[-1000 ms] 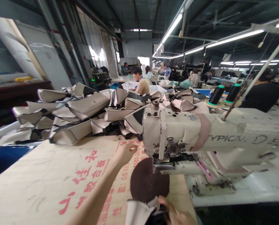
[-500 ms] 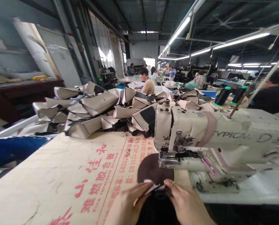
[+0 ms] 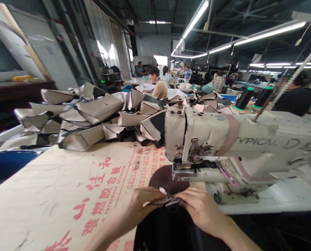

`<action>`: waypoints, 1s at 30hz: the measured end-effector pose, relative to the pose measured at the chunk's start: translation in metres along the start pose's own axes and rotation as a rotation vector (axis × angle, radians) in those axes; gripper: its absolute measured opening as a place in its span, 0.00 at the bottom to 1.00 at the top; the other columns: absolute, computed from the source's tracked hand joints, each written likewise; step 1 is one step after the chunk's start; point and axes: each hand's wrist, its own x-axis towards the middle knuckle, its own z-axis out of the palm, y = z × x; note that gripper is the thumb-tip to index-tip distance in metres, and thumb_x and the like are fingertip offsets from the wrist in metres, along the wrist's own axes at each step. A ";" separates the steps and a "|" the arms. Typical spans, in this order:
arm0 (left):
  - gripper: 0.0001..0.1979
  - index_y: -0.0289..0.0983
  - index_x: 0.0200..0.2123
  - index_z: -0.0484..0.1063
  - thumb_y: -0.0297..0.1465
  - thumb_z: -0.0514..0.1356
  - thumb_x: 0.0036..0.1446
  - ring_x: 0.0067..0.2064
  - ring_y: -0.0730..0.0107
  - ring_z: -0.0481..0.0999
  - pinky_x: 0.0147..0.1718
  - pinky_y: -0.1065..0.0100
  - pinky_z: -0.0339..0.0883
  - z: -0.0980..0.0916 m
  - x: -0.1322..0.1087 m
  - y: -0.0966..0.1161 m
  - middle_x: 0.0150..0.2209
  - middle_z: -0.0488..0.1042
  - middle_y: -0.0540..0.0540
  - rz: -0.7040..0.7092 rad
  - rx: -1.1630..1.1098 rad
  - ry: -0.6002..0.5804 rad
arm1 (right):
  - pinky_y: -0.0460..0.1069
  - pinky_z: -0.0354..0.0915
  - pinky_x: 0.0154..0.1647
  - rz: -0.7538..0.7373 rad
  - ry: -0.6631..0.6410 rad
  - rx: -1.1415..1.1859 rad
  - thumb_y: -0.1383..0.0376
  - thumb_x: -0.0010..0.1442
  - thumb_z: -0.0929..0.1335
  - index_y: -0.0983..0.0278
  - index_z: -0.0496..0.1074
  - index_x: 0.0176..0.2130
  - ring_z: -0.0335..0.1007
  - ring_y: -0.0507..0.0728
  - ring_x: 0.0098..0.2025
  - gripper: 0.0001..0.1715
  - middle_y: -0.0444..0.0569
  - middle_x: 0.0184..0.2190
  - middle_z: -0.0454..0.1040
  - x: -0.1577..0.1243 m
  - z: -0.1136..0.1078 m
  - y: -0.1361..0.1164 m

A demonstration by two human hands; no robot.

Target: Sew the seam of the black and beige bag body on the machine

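Observation:
A black, leather-like bag piece (image 3: 168,230) hangs toward me at the bottom of the view, its upper edge gathered with thin pale and dark strips. My left hand (image 3: 142,202) pinches that edge from the left. From the right, my right hand (image 3: 198,205) grips the same edge, fingers closed and close to the left fingertips. Just beyond the hands lies a dark brown rounded pad (image 3: 159,178) beneath the sewing machine's head. The cream sewing machine (image 3: 202,136) stands to the right, its needle area in front of my hands and apart from the piece.
Beige-and-black bags (image 3: 100,109) are heaped behind the plywood tabletop (image 3: 92,188), which bears red lettering. Black thread cones (image 3: 244,99) stand behind the machine. A blue-lined bin (image 3: 11,167) is at the left. Co-workers sit farther back; one in black (image 3: 294,99) is at the right.
Both hands have lifted slightly with the black bag piece, and more of its dark surface shows. My forearms are spread wider. The whole view has shifted a little.

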 end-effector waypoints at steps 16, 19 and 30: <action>0.20 0.37 0.15 0.56 0.44 0.56 0.48 0.20 0.77 0.51 0.20 0.72 0.43 0.017 0.048 0.021 0.15 0.51 0.57 -0.534 -0.495 -0.116 | 0.47 0.64 0.34 0.110 0.065 0.039 0.67 0.63 0.62 0.64 0.67 0.33 0.67 0.53 0.33 0.08 0.45 0.29 0.69 -0.008 0.009 -0.004; 0.18 0.36 0.17 0.64 0.44 0.58 0.46 0.20 0.77 0.55 0.20 0.72 0.46 0.014 0.049 0.018 0.15 0.56 0.56 -0.574 -0.545 -0.179 | 0.46 0.66 0.41 0.182 0.123 0.182 0.68 0.61 0.64 0.62 0.65 0.42 0.68 0.52 0.39 0.07 0.47 0.37 0.69 -0.008 0.006 -0.005; 0.18 0.34 0.25 0.68 0.44 0.56 0.54 0.23 0.77 0.61 0.22 0.74 0.54 0.021 0.035 0.022 0.19 0.62 0.55 -0.429 -0.563 -0.022 | 0.49 0.66 0.42 0.015 0.093 -0.077 0.71 0.64 0.57 0.63 0.65 0.43 0.67 0.54 0.40 0.11 0.48 0.37 0.69 -0.009 0.005 -0.003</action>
